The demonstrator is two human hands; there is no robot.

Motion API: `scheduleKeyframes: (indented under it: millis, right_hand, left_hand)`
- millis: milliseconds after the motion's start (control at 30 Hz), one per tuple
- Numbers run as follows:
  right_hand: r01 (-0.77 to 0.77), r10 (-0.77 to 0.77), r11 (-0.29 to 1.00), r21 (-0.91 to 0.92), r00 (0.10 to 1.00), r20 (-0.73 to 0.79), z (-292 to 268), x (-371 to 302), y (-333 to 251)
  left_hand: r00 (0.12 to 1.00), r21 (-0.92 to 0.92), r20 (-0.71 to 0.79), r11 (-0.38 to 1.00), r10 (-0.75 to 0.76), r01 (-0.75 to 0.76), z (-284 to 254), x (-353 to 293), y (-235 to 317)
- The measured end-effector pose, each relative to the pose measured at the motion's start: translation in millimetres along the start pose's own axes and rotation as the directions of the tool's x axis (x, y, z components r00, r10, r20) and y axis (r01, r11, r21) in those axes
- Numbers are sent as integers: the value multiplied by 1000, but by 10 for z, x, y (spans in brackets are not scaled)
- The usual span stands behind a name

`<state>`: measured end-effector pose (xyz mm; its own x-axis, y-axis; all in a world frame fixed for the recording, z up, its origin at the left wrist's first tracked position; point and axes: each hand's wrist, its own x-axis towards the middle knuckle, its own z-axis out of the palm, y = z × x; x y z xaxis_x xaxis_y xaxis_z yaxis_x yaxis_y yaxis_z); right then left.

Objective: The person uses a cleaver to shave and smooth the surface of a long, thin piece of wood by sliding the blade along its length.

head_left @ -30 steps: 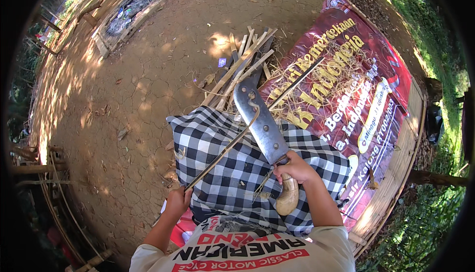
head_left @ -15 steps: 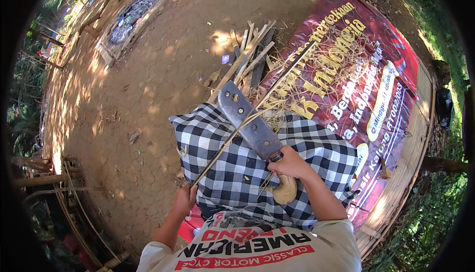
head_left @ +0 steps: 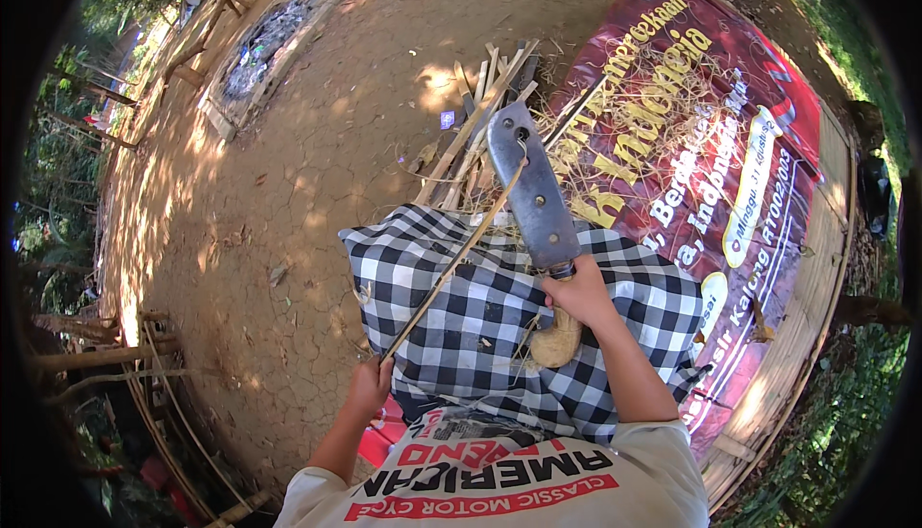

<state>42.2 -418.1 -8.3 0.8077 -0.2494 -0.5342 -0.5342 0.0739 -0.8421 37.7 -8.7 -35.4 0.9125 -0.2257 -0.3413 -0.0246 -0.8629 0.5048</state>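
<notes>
My right hand (head_left: 579, 295) is closed round the curved wooden handle (head_left: 557, 341) of a broad-bladed machete (head_left: 540, 206). Its dark grey blade has rivets and a hole near the blunt tip, and points away from me. In my closed left hand (head_left: 369, 386) is the near end of a long thin bamboo strip (head_left: 447, 274). This strip slants up to the right and meets the blade near its tip; a thin sliver curls over the metal there. Beyond the blade the strip's far end shows again. A black-and-white checked cloth (head_left: 643, 307) covers my lap beneath both.
Split bamboo sticks (head_left: 471, 134) lie piled on the bare earth ahead. A dark red banner (head_left: 663, 125) strewn with curly shavings (head_left: 691, 91) spreads over bamboo slats (head_left: 802, 288) at the right. An ash-filled fire pit (head_left: 269, 43) lies far left, with a wooden rail (head_left: 106, 355) nearer.
My right hand has pushed the machete forward and slightly right along the strip, its blade now pointing more straight ahead. My left hand keeps its hold on the strip.
</notes>
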Motion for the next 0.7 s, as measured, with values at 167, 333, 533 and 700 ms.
scheduleKeyframes:
  millis: [167, 333, 533, 700]
  right_hand:
    - [106, -35, 974, -200, 944, 327, 224, -195, 93]
    - [-116, 115, 993, -27, 872, 476, 123, -105, 24]
    - [-320, 174, 933, 163, 801, 572, 74, -117, 20]
    - [-158, 106, 982, 108, 919, 380, 104, -67, 31]
  left_hand:
    - [1000, -10, -2, 1000, 21, -21, 10, -1, 1]
    - [1000, -6, -24, 1000, 13, -13, -15, -31, 86]
    - [1000, 14, 15, 1000, 13, -13, -32, 1, 10]
    - [1000, 21, 2, 999, 24, -24, -39, 35, 42]
